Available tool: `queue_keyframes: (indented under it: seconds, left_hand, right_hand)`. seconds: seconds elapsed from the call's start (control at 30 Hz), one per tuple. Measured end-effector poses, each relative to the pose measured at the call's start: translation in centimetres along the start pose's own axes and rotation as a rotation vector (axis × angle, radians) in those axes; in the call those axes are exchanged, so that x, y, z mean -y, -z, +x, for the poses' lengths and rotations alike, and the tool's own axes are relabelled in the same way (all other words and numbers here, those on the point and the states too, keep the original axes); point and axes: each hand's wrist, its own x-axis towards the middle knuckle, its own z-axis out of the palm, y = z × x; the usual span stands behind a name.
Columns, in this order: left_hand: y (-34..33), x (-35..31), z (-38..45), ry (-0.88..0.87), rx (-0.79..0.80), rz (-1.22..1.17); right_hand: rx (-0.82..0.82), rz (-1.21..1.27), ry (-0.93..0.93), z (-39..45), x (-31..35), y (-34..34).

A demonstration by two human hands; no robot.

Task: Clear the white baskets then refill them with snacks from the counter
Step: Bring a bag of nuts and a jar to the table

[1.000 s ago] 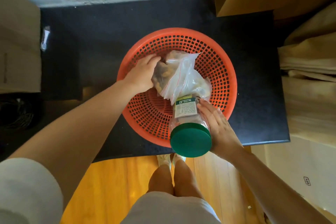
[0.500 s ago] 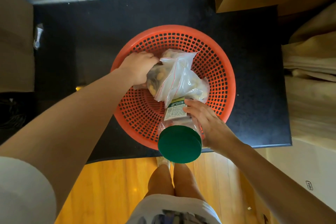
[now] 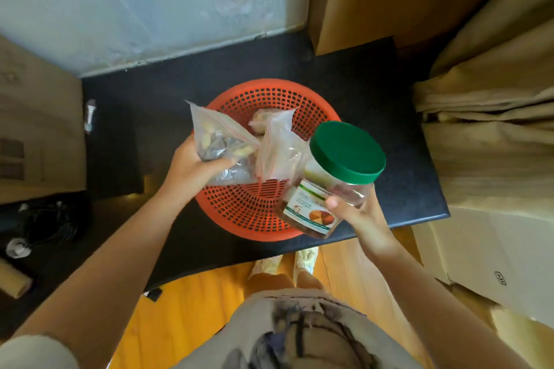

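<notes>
Above the orange basket (image 3: 254, 216) on the black desk (image 3: 398, 141), the left hand (image 3: 192, 168) clutches a clear zip bag (image 3: 218, 141) of blurred snacks; the right hand (image 3: 359, 213) grips a green-lidded jar (image 3: 332, 177), label unreadable. A second bag (image 3: 278, 147) is partly hidden behind both.

The bag (image 3: 223, 141) in my left hand (image 3: 192, 172) is thin clear plastic, crinkled and glossy, with a red zip strip. A second clear plastic bag (image 3: 280, 147) looks the same. The jar (image 3: 323, 204) in my right hand (image 3: 364, 214) is transparent, shiny plastic with a smooth matt green plastic lid (image 3: 347, 153) and a glossy paper label (image 3: 308, 210). The basket (image 3: 254, 207) is perforated orange-red plastic, slightly glossy. The counter (image 3: 398, 159) is black, finely speckled and matt. The floor (image 3: 192, 287) is polished, shiny wood. Beige cloth (image 3: 485, 117) hangs in soft matt folds.
</notes>
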Motion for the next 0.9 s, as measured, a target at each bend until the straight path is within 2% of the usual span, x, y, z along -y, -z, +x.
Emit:
queue_keyframes:
  seconds: [0.13, 0.2, 0.53, 0.63, 0.9]
  left_hand:
    - [-0.1, -2.3, -3.9, -0.010, 0.140, -0.241]
    - [-0.6, -3.3, -5.7, -0.060, 0.227, -0.313]
    - [-1.8, -2.0, -13.5, 0.002, 0.643, -0.296]
    - [-1.9, -1.2, -14.9, -0.018, 0.751, -0.230]
    - [-6.6, 0.7, -21.6, -0.223, 1.104, 0.136]
  right_hand:
    - [-0.109, 0.096, 0.010, -3.8, 0.8, -0.4]
    - [-0.218, 0.169, 0.023, -6.0, 0.5, -1.1]
    - [-0.730, 0.817, -0.011, -19.5, -7.1, -7.6]
    - [-0.892, 0.852, 0.060, -23.8, -9.6, -9.6]
    - [-1.348, 0.963, 0.154, -34.6, -16.0, -16.2]
